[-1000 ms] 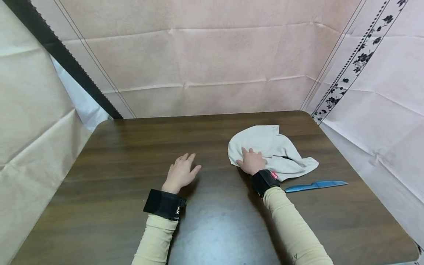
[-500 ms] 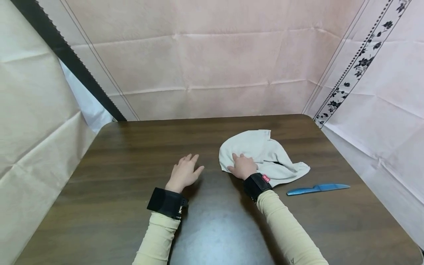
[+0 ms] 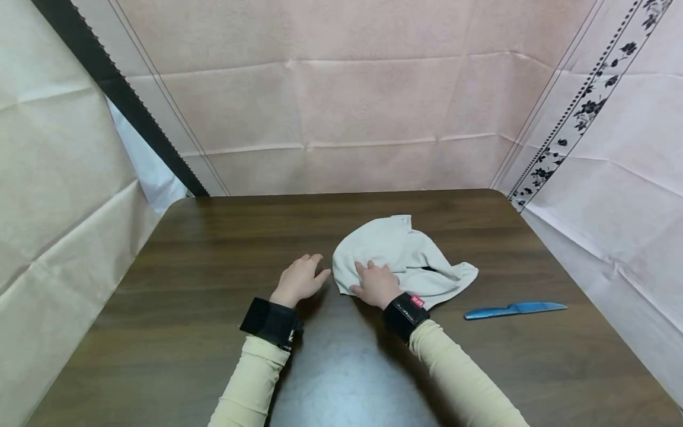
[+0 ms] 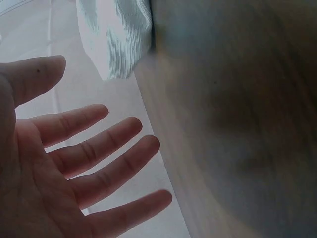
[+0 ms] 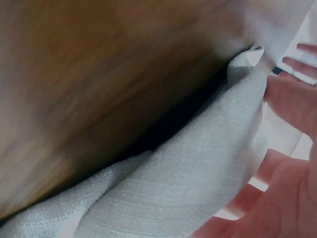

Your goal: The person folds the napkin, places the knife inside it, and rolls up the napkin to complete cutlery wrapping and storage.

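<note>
A crumpled white cloth point(image 3: 392, 240) lies on the brown wooden table point(image 3: 176, 332), right of the middle in the head view. On its near left part rests my right hand point(image 3: 377, 286), fingers spread over the fabric. Folds of the cloth point(image 5: 183, 163) fill the lower middle of the right wrist view, beside the thumb and palm of that hand point(image 5: 277, 198). Just left of the cloth, my left hand point(image 3: 299, 281) hovers with its fingers extended and holds nothing. In the left wrist view the spread left hand point(image 4: 84, 153) is apart from a hanging cloth edge point(image 4: 116, 39).
A blue knife point(image 3: 514, 309) lies on the table to the right of the cloth, near the right forearm. Pale sheets point(image 3: 363, 101) hang behind the table and along both sides.
My right hand has slid left across the table, and the cloth has moved along with it toward the left hand. The left hand has barely shifted; the camera view drifted slightly.
</note>
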Tool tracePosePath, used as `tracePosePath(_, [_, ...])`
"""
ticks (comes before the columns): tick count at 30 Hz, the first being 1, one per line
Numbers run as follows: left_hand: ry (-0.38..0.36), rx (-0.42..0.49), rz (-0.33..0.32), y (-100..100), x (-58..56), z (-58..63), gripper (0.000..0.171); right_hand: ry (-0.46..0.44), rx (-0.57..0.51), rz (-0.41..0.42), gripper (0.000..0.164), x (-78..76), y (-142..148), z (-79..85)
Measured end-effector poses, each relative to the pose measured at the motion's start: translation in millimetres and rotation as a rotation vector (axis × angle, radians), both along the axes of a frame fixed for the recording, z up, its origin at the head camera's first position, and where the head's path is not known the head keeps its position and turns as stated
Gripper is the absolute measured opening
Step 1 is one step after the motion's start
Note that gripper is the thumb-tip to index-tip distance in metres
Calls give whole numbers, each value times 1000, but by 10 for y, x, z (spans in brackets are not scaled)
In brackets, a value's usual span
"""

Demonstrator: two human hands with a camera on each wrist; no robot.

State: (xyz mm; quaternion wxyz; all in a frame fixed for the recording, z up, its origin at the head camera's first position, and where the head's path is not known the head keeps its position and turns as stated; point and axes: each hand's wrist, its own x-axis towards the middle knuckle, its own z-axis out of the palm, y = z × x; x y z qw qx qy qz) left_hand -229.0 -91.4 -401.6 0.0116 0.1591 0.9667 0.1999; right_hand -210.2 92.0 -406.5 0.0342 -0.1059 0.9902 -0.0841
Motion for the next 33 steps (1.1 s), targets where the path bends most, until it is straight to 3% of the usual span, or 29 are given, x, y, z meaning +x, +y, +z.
tracePosePath(6, [15, -14, -1, 19, -42, 11, 40, 13, 13, 60, 57, 87, -103, -9])
tracePosePath(12, [14, -47, -18, 103, -150, 96, 26, 30, -2, 124, 56, 167, -121, 13])
tracePosePath(19, [-14, -90, -48, 156, -249, 170, 37, 111, -17, 299, 53, 206, -188, 30])
tracePosePath(22, [-8, -120, -133, 239, -302, 168, 37, 146, -26, 367, 48, 215, -190, 41])
tracePosePath(28, [22, -169, -367, 457, -379, 223, 32, 180, -98, 477, 35, 225, -147, 42])
tracePosePath(33, [-30, -157, -570, 659, -403, 236, 43, 144, -198, 542, 19, 192, -14, 48])
